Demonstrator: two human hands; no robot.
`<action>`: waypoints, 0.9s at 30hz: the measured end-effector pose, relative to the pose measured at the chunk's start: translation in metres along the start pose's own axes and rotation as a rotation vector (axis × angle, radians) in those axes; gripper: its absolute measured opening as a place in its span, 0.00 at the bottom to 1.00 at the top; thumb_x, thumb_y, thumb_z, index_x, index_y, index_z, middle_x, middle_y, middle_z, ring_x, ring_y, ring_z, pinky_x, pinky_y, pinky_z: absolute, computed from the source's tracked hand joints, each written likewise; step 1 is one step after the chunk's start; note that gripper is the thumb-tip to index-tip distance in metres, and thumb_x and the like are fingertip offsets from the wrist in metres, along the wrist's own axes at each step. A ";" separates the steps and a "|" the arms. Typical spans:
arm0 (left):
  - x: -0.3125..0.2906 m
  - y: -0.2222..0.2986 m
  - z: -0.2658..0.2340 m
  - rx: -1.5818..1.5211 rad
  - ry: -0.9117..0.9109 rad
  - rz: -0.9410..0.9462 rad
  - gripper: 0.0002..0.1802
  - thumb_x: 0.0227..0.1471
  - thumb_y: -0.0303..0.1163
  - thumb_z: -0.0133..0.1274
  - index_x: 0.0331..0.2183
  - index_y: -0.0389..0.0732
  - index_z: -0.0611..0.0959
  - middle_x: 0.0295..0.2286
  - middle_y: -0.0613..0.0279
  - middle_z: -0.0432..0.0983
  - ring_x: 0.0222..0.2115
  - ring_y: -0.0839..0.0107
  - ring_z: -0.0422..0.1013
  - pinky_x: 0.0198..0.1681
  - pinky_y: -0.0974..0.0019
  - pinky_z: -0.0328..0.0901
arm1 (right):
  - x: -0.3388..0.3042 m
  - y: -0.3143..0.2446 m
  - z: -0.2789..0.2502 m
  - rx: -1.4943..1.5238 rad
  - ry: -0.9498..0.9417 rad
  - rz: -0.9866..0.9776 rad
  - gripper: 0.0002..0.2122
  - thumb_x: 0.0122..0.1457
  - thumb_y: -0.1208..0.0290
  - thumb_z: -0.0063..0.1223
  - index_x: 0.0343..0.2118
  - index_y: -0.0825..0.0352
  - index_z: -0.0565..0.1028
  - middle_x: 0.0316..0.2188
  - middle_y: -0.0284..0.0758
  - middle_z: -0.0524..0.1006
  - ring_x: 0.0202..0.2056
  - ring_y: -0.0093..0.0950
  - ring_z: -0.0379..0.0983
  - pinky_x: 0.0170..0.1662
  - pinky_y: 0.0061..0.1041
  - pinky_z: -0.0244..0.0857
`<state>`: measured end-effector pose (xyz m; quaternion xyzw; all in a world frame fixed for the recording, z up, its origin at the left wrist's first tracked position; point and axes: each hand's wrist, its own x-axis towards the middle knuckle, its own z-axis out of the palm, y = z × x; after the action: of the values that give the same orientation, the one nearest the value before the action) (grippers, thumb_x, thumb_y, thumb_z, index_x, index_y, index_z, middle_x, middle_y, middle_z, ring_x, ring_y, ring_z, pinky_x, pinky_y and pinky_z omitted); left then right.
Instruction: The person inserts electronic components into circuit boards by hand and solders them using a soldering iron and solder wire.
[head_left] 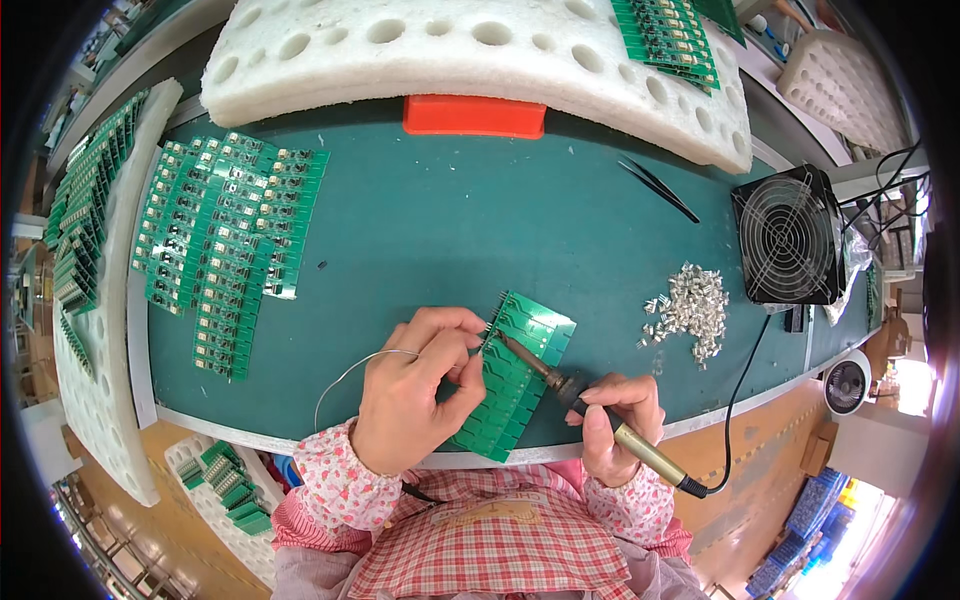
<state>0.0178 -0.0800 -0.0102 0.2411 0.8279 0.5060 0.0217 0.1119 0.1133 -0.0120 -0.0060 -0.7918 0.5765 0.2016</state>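
A green circuit board panel (pixel 515 385) lies at the table's front edge between my hands. My right hand (pixel 622 420) grips a soldering iron (pixel 640 447) with a gold handle, its tip at the panel's upper left part. My left hand (pixel 418 385) is closed in a pinch on a thin solder wire (pixel 345 375), its fingertips at the panel's upper left edge beside the iron's tip. The wire trails out leftward from behind the hand. The exact spot where wire and tip meet is partly hidden by my fingers.
Populated green boards (pixel 230 250) lie at the left. A pile of small silvery parts (pixel 690 310) sits right, near a black fan (pixel 788 238). Black tweezers (pixel 660 188), a red bin (pixel 475 117) and a white foam block (pixel 480 60) are farther back. The iron's cord (pixel 745 420) hangs over the front edge.
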 end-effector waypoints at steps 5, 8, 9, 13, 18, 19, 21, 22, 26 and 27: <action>0.001 0.001 0.000 -0.016 0.007 0.008 0.08 0.39 0.19 0.57 0.22 0.37 0.72 0.34 0.62 0.75 0.18 0.71 0.70 0.29 0.67 0.64 | 0.000 0.000 0.000 -0.042 -0.019 -0.023 0.07 0.51 0.76 0.56 0.31 0.70 0.70 0.16 0.35 0.75 0.16 0.23 0.72 0.21 0.20 0.64; 0.000 0.000 0.000 -0.005 0.010 0.017 0.08 0.39 0.19 0.57 0.22 0.38 0.73 0.33 0.62 0.74 0.18 0.72 0.70 0.29 0.67 0.63 | -0.002 0.000 0.000 -0.045 0.005 -0.008 0.06 0.51 0.77 0.56 0.30 0.69 0.70 0.16 0.34 0.75 0.16 0.23 0.72 0.22 0.20 0.65; 0.000 -0.001 0.000 0.004 0.011 0.025 0.08 0.39 0.19 0.57 0.22 0.38 0.73 0.33 0.62 0.74 0.18 0.72 0.69 0.29 0.67 0.63 | -0.002 0.000 0.000 -0.053 0.001 -0.007 0.06 0.51 0.77 0.56 0.30 0.69 0.70 0.17 0.34 0.76 0.16 0.23 0.72 0.22 0.20 0.65; 0.001 0.002 0.001 0.003 0.002 0.027 0.08 0.38 0.19 0.57 0.22 0.38 0.73 0.33 0.63 0.75 0.18 0.72 0.69 0.30 0.67 0.63 | -0.002 -0.002 0.000 -0.067 0.005 0.004 0.07 0.52 0.76 0.56 0.31 0.69 0.70 0.17 0.35 0.76 0.16 0.23 0.73 0.21 0.20 0.65; 0.002 0.003 -0.002 0.029 0.004 0.043 0.08 0.38 0.19 0.57 0.22 0.38 0.74 0.32 0.63 0.75 0.19 0.71 0.69 0.29 0.67 0.62 | -0.002 -0.001 0.000 -0.061 0.008 0.011 0.07 0.52 0.75 0.56 0.31 0.69 0.70 0.17 0.35 0.77 0.17 0.23 0.73 0.21 0.19 0.65; 0.003 0.003 -0.002 0.029 0.004 0.044 0.08 0.38 0.19 0.57 0.22 0.38 0.74 0.32 0.63 0.75 0.19 0.71 0.69 0.29 0.67 0.62 | -0.002 -0.001 0.000 -0.052 0.001 0.015 0.07 0.53 0.75 0.56 0.31 0.69 0.70 0.18 0.35 0.77 0.17 0.23 0.73 0.21 0.19 0.65; 0.004 0.002 -0.001 0.061 0.010 0.091 0.08 0.38 0.19 0.57 0.22 0.39 0.74 0.32 0.64 0.75 0.19 0.71 0.69 0.29 0.67 0.62 | -0.003 -0.002 0.000 -0.055 0.003 0.018 0.07 0.53 0.75 0.56 0.31 0.69 0.70 0.18 0.35 0.77 0.17 0.23 0.73 0.21 0.19 0.65; 0.004 0.002 -0.001 0.062 0.010 0.092 0.08 0.38 0.19 0.57 0.22 0.39 0.74 0.32 0.64 0.75 0.19 0.71 0.69 0.29 0.67 0.62 | -0.003 -0.002 0.000 -0.057 0.005 0.020 0.07 0.53 0.75 0.56 0.32 0.69 0.70 0.17 0.35 0.77 0.17 0.23 0.73 0.21 0.19 0.65; 0.002 0.002 0.000 0.059 0.001 0.053 0.08 0.38 0.19 0.57 0.21 0.39 0.74 0.33 0.64 0.75 0.20 0.70 0.68 0.28 0.67 0.62 | -0.002 -0.002 0.000 -0.042 0.001 0.020 0.07 0.53 0.75 0.56 0.32 0.70 0.70 0.18 0.36 0.76 0.16 0.23 0.73 0.21 0.19 0.65; 0.002 0.001 0.000 0.040 -0.001 0.019 0.08 0.38 0.19 0.57 0.21 0.38 0.73 0.33 0.64 0.75 0.19 0.70 0.68 0.28 0.67 0.62 | -0.003 -0.002 0.000 -0.044 0.017 0.012 0.07 0.54 0.74 0.55 0.32 0.70 0.70 0.18 0.36 0.76 0.16 0.23 0.73 0.21 0.19 0.65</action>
<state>0.0167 -0.0793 -0.0088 0.2493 0.8356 0.4893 0.0124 0.1148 0.1117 -0.0112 -0.0200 -0.8026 0.5600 0.2047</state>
